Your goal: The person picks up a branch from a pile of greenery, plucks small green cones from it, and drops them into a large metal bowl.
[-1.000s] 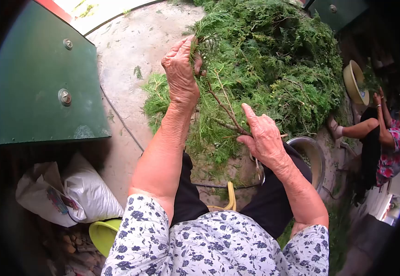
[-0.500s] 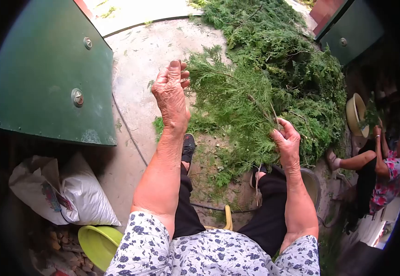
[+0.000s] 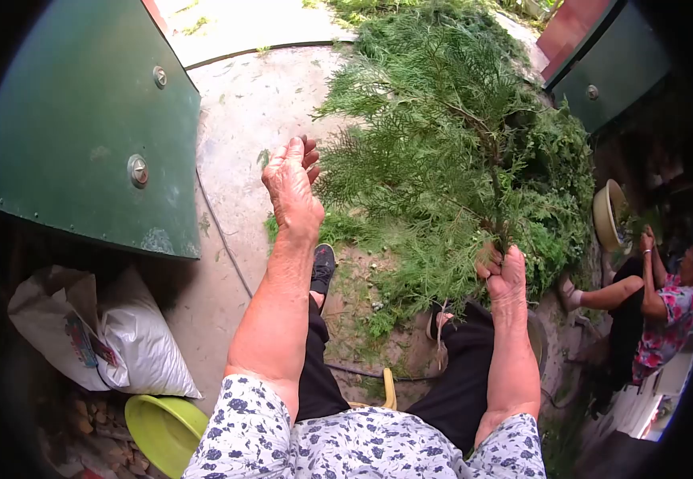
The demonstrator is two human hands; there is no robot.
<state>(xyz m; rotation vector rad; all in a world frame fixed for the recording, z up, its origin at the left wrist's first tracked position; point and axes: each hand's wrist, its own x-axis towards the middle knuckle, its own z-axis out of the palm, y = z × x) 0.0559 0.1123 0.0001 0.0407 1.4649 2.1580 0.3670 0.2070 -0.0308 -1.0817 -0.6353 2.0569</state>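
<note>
My right hand [image 3: 507, 275] is closed around the stem of a large evergreen branch [image 3: 442, 152] with flat, feathery green sprays. The branch spreads up and to the left from that fist, hiding part of the pile behind it. At the left edge of its sprays is my left hand [image 3: 290, 188], raised with the thumb up and the fingers loosely bent and apart. Nothing shows in its grasp. Beyond the branch lies a big heap of cut evergreen boughs [image 3: 566, 156], and loose sprigs [image 3: 390, 315] litter the ground between my feet.
A green metal door [image 3: 83, 120] stands on the left, with white sacks [image 3: 147, 343] and a yellow-green basin [image 3: 167, 431] below it. On the right a seated person [image 3: 661, 319] handles greenery by a cream basin [image 3: 608, 215]. A dark cable [image 3: 219, 223] crosses the concrete floor.
A larger branch is now in my right hand, raised in front of me and over the pile. That hand has dropped slightly, and my left hand has also moved a little lower.
</note>
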